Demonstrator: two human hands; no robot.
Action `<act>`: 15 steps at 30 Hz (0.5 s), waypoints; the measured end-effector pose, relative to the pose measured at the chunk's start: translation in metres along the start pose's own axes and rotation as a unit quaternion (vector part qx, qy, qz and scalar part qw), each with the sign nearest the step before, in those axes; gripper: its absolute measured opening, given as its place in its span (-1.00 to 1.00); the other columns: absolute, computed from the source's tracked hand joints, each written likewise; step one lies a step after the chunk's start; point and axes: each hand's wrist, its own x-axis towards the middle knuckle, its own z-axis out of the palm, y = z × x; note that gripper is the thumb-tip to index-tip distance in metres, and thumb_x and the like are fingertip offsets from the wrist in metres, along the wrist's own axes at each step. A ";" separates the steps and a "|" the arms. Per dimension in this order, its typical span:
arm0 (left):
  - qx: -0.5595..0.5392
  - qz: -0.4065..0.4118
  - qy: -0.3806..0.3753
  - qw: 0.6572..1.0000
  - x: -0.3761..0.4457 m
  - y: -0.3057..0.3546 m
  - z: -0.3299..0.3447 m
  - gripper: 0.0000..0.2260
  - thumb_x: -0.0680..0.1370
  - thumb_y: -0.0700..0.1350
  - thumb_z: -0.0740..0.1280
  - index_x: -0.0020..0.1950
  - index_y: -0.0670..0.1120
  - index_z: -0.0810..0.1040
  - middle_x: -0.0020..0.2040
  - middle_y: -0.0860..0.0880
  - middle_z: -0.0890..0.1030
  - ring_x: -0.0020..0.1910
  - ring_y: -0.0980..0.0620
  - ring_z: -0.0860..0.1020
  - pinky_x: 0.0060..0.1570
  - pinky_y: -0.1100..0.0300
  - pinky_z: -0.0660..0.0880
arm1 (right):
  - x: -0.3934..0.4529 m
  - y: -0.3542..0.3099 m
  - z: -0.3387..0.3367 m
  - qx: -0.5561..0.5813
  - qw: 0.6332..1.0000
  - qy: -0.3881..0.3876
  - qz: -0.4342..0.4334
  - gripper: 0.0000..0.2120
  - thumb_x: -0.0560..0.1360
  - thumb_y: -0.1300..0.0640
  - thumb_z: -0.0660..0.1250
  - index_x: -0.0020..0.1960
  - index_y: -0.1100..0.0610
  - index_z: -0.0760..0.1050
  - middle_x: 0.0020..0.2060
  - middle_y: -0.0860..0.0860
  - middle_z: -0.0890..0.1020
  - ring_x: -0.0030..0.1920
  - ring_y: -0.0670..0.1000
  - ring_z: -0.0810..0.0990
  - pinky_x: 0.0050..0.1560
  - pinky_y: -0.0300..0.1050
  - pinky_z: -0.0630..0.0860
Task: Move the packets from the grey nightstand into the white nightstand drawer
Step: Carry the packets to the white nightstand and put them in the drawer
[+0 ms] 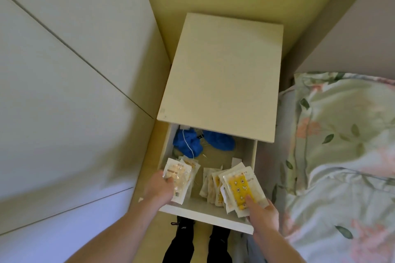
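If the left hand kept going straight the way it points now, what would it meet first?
The left hand, gripping a stack of packets, points up into the open drawer. Straight on, it would probably reach the blue cloth at the back, though depth is unclear.

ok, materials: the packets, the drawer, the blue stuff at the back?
Packets: thin glossy plastic film, probably; they glint and flex in both hands.
Drawer: matte white laminated board, judging by its flat, square-edged front.
Blue items: soft crumpled fabric or non-woven; too blurred to tell.
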 end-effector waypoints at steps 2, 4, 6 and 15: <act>0.045 0.011 0.003 0.999 0.015 -0.008 0.010 -0.86 0.66 -0.02 0.27 0.21 0.04 0.51 0.11 0.01 0.63 0.03 -0.07 0.65 -0.02 -0.04 0.66 | 0.013 0.008 0.015 -0.005 1.000 0.004 0.003 -0.88 0.54 0.16 0.45 0.04 0.05 0.55 -0.08 0.04 0.68 -0.03 0.11 0.67 0.08 0.08 0.62; 0.089 0.021 0.017 0.996 0.024 -0.012 0.016 -0.91 0.66 -0.01 0.28 0.14 0.04 0.49 0.06 0.01 0.63 0.00 -0.05 0.63 -0.01 -0.03 0.66 | 0.020 0.014 0.027 -0.004 1.000 0.014 0.011 -0.90 0.55 0.14 0.45 -0.02 0.00 0.54 -0.08 0.03 0.68 -0.04 0.10 0.67 0.06 0.07 0.63; 0.126 0.039 0.032 0.991 0.031 -0.014 0.021 -0.94 0.65 -0.03 0.28 0.10 0.03 0.48 0.04 0.00 0.63 -0.04 -0.04 0.61 -0.04 -0.01 0.64 | 0.026 0.019 0.034 -0.007 0.999 0.029 0.014 -0.91 0.56 0.12 0.43 -0.02 0.01 0.53 -0.09 0.04 0.67 -0.09 0.08 0.66 -0.04 0.00 0.61; 0.221 0.055 0.040 0.973 0.039 -0.016 0.029 -0.87 0.61 -0.06 0.34 0.11 -0.02 0.46 0.08 -0.05 0.64 0.02 -0.09 0.62 -0.17 0.08 0.58 | 0.031 0.041 0.044 -0.044 0.992 0.106 0.047 -0.75 0.57 0.09 0.41 0.18 0.19 0.51 0.02 0.14 0.61 0.02 0.21 0.59 0.01 0.05 0.51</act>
